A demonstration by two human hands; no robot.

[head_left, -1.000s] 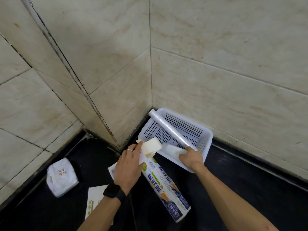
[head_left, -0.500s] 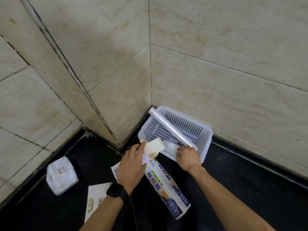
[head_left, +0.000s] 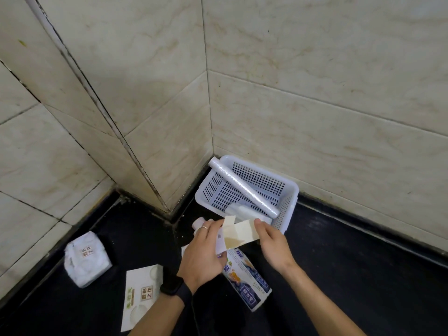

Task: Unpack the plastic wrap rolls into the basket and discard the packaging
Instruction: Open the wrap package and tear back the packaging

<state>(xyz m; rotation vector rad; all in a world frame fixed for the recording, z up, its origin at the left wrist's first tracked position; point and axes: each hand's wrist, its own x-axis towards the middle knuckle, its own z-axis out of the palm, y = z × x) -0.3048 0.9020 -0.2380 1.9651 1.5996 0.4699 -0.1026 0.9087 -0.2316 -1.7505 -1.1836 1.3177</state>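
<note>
A white perforated basket (head_left: 289,190) stands in the tiled corner on the black floor. One clear plastic wrap roll (head_left: 242,187) leans diagonally across it, and a second white roll (head_left: 238,210) lies on the basket's bottom. My left hand (head_left: 202,253) grips the printed wrap box (head_left: 244,277) near its open end, with the beige flaps (head_left: 242,232) spread out. My right hand (head_left: 274,246) is at the flap's right edge, thumb touching it, fingers apart. A white rounded end (head_left: 197,223) shows behind my left fingers; I cannot tell what it is.
A white wrapped packet (head_left: 84,259) lies at the left by the wall. A flat white printed card (head_left: 143,297) lies on the floor near my left forearm. Tiled walls close in the back and the left.
My right hand let go of the white roll in the basket and came back to the box flap. The flaps now stand spread open. My left hand stayed on the box.
</note>
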